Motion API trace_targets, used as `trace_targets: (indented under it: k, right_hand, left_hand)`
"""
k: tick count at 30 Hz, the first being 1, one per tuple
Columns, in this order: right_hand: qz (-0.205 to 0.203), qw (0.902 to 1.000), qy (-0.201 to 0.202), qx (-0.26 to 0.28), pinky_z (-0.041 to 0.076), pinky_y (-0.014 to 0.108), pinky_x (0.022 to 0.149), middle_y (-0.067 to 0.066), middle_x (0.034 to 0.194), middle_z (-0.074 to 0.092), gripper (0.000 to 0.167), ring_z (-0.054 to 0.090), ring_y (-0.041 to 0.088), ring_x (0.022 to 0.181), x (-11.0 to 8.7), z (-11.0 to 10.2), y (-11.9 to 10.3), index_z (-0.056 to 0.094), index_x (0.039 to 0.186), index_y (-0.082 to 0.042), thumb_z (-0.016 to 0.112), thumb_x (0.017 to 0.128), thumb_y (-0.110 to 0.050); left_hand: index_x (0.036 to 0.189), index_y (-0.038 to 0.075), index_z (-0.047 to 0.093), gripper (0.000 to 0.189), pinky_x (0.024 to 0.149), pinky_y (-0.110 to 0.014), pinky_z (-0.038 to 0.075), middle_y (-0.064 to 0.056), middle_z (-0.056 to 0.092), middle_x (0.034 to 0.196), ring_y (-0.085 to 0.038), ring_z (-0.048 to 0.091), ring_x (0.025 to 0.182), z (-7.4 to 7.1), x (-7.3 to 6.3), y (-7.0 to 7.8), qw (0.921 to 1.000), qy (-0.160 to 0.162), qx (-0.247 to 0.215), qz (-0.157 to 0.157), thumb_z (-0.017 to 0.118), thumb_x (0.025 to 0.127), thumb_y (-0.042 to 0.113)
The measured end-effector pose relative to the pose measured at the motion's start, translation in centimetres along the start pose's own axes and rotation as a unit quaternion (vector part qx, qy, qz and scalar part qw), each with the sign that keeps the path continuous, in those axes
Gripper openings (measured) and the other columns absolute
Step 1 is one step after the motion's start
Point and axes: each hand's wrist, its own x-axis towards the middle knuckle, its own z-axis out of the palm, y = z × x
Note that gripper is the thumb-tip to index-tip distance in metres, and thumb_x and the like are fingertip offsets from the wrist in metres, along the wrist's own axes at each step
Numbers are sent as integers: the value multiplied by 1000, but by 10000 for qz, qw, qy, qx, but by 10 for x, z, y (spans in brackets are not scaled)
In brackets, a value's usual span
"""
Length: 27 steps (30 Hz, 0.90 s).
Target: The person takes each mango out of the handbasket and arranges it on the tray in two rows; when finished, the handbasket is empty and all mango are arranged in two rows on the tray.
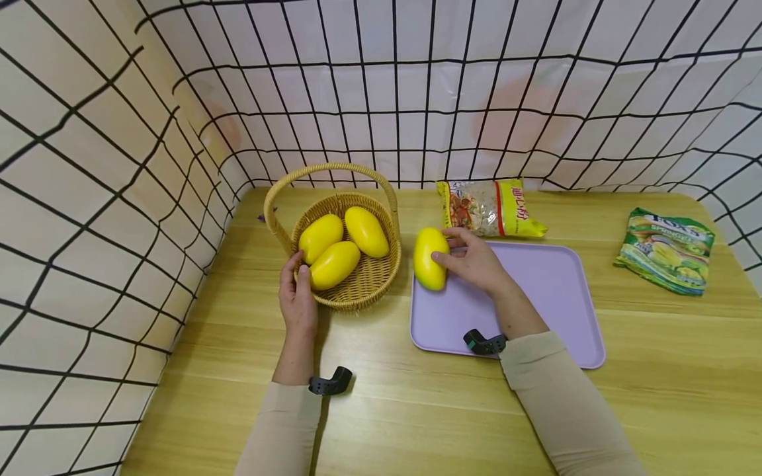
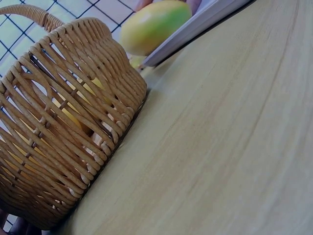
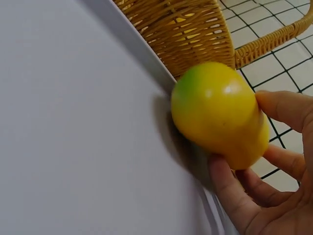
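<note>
A yellow mango with a greenish end is pinched between the thumb and fingers of my right hand, at the left edge of the lilac tray. In the right wrist view, that mango is close to the tray's rim, with the basket beyond it. My left hand holds the near left side of the wicker basket, thumb and fingers at its rim. Inside the basket lie three more mangoes. The left wrist view shows mostly the basket's woven side; the left fingers are largely hidden there.
Behind the tray lies a yellow food packet. A green candy bag is at the far right of the wooden table. Black wire grid panels stand along the back and sides. The basket's tall handle arches over it.
</note>
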Motion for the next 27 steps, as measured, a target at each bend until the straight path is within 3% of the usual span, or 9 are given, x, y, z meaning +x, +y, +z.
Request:
trace_targets:
  k: [6, 20, 23, 27]
  right_hand:
    - [-2, 9998, 202, -37, 54, 43, 94, 16, 141, 52, 69, 58, 34, 121, 2, 3, -3, 46, 151, -19, 76, 91, -37]
    - [102, 9996, 165, -220, 54, 50, 100, 16, 151, 48, 78, 55, 37, 130, 1, 0, -3, 40, 155, -20, 74, 90, -47]
    - [-132, 9977, 445, -487, 52, 52, 102, 15, 149, 50, 77, 55, 36, 130, -4, -2, -7, 41, 154, -18, 73, 91, -48]
    - [-1007, 9876, 1016, -647, 54, 50, 101, 14, 140, 57, 64, 59, 33, 123, -15, 0, -21, 52, 147, -14, 75, 92, -38]
  left_hand:
    - [141, 9, 56, 37, 126, -39, 24, -6, 50, 153, -17, 34, 150, -1, 0, 0, 10000, 24, 71, -10, 47, 108, 21]
    - [144, 5, 52, 39, 128, -42, 21, -10, 44, 158, -22, 28, 154, 0, 2, 0, 9999, -42, 33, -101, 46, 108, 17]
    - [144, 5, 52, 39, 128, -42, 20, -10, 45, 157, -22, 28, 154, 0, 2, -1, 9999, -35, 69, -107, 46, 108, 17]
    - [143, 8, 54, 38, 127, -40, 22, -7, 47, 156, -18, 30, 153, 0, 1, 0, 9999, -20, 121, -74, 47, 108, 20]
